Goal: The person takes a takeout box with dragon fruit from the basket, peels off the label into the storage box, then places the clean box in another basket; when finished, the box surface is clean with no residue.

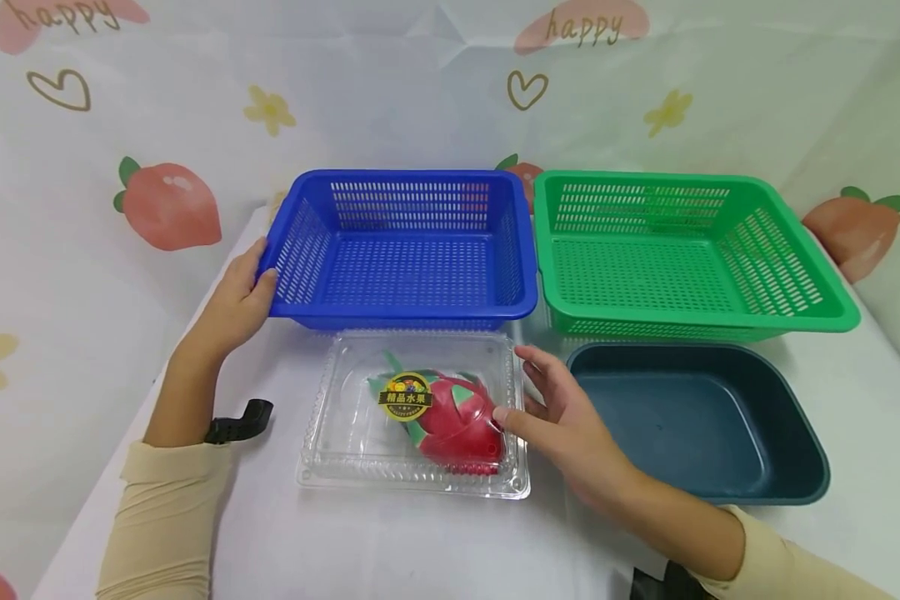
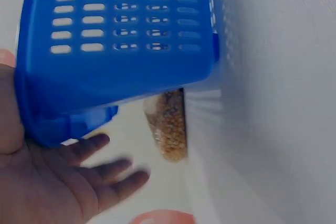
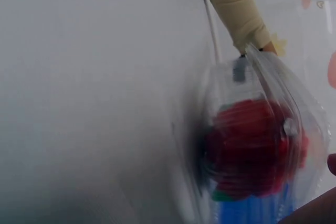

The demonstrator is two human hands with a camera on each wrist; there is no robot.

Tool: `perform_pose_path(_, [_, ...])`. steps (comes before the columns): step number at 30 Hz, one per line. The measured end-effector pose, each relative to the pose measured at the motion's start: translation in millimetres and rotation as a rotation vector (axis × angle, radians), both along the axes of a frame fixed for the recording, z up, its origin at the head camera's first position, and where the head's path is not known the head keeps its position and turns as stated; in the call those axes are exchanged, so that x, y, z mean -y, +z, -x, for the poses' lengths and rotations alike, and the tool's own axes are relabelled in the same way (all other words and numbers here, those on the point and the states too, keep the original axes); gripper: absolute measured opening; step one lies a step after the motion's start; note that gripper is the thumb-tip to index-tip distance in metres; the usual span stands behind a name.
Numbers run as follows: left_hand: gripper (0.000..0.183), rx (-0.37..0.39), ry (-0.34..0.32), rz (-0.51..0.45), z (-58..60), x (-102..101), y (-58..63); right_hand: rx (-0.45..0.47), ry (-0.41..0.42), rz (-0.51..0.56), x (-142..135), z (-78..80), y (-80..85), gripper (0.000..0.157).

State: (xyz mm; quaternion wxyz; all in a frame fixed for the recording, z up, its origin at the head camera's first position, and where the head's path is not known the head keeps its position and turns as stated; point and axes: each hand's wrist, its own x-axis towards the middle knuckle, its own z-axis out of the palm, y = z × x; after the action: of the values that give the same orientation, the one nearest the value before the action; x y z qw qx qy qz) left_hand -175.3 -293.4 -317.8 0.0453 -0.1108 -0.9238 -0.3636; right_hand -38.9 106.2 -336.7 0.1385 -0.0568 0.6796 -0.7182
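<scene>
My left hand [image 1: 237,296] is at the left end of a blue plastic basket [image 1: 401,315], with its thumb over the rim. In the left wrist view the fingers [image 2: 118,192] stretch out, spread and blurred, beside the basket's outer wall. A clear lidded plastic box [image 1: 352,450] with a black and gold label lies in front of the basket. Through its lid shows a red and green dragon fruit [image 1: 465,433]. My right hand [image 1: 570,425] is at the box's right edge, thumb at the lid and fingers extended; it is not curled round the box.
A green basket [image 1: 637,325] stands to the right of the blue one. Nearer, a dark teal basin [image 1: 675,417] lies beyond my right hand. In the left wrist view a clear bag of yellow-brown grains [image 2: 170,135] sits behind the blue basket.
</scene>
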Motion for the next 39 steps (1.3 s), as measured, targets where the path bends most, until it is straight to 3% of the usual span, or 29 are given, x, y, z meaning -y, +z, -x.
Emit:
perform_pose_path(4, [0.065,-0.065,0.011,0.192,-12.4,-10,8.2,-0.036,0.013,-0.041,-12,2.7,14.0,0.069])
perform_pose_path(8, [0.070,-0.094,-0.030,0.319,-35.8,-27,22.0,-0.118,-0.003,-0.096,-32,8.7,28.7,0.055])
perform_pose_path(15, [0.071,-0.166,-0.248,0.386,-83.3,-64,40.9,-0.225,-0.047,-0.259,-76,18.5,45.4,0.053])
perform_pose_path(20, [0.073,-0.089,-0.359,0.376,-106.0,-79,42.2,-0.352,-0.035,-0.490,-99,22.9,49.9,0.058])
perform_pose_path(23, [0.074,-0.040,-0.387,0.378,-113.6,-83,38.4,-0.480,-0.043,-0.609,-107,25.3,47.5,0.058])
perform_pose_path(26, [0.078,-0.007,-0.409,0.379,-119.4,-86,33.3,-0.542,-0.025,-0.705,-112,25.9,45.0,0.060])
perform_pose_path(32, [0.089,0.068,-0.445,0.386,-124.6,-92,23.4,-0.678,0.087,-0.890,-105,24.6,37.1,0.068])
perform_pose_path(39, [0.092,0.049,-0.463,0.426,-124.1,-97,17.3,-0.896,0.162,-1.022,-92,21.7,27.2,0.076])
